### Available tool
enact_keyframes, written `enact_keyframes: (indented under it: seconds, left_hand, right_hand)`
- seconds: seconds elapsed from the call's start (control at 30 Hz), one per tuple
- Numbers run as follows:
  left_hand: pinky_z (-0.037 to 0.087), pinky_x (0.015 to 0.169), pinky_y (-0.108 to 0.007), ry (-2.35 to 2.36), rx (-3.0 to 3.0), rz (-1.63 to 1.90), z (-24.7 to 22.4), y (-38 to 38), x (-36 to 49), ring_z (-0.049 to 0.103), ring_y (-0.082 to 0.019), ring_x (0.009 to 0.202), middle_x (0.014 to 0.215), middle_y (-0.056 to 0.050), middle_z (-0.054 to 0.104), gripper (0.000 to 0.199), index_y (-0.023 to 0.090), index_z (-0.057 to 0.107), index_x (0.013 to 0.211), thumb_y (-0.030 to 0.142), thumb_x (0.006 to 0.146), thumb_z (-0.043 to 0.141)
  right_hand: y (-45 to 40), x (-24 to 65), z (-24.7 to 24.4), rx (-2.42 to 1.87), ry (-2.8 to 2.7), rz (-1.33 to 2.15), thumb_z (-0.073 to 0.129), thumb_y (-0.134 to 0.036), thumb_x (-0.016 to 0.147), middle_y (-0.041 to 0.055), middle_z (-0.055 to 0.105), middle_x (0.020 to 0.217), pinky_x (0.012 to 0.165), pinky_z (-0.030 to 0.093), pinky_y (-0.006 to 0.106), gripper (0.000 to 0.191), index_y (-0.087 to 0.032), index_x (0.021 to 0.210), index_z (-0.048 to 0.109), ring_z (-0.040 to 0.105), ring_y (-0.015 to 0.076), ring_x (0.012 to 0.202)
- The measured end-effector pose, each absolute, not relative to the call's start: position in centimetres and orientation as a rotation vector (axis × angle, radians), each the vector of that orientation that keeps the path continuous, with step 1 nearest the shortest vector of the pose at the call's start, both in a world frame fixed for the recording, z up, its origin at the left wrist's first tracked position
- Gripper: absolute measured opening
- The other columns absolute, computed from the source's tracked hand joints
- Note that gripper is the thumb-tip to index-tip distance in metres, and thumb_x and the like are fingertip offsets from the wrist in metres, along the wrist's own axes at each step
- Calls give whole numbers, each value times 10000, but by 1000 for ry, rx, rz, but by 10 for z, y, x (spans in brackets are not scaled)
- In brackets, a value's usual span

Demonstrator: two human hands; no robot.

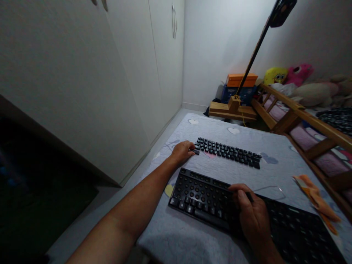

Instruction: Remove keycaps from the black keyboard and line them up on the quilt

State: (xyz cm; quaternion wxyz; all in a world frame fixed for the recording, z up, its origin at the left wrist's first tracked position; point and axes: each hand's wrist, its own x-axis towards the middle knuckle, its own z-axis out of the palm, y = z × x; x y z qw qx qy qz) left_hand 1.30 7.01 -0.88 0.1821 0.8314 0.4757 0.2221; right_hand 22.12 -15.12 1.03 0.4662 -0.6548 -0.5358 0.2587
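Note:
A black keyboard (205, 194) lies at a slant along the near side of the cloth-covered table, most keycaps gone from its left part, with bare round key seats showing. Beyond it, loose black keycaps (228, 151) lie in rows. My left hand (183, 152) reaches to the left end of these rows, its fingers closed on a wide dark keycap (195, 151). Over the middle of the keyboard is my right hand (253, 214), fingers curled, with a small black keycap (249, 197) held by the thumb; its lower fingers are partly hidden.
Behind the keyboard lies a thin wire tool (276, 189). An orange cloth (316, 200) rests at the table's right edge. A white wardrobe (132, 73) stands left, a wooden bed rail (308, 124) right. At the back is a wooden stand (233, 108) with a black pole.

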Motion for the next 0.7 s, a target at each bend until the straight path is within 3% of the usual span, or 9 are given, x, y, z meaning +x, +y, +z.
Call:
enact_keyframes:
  seconds: [0.7]
  left_hand:
    - [471,714,-248,1312,2116,825,-10,75,10,612,-145,751,843,-24,693,184,160,707,913,190,733,683]
  right_hand:
    - [-152,219,13,-1577,-1364,585,401,-473,929,-40,418,542,481,308,255,381,-186,862,642,407,125,481]
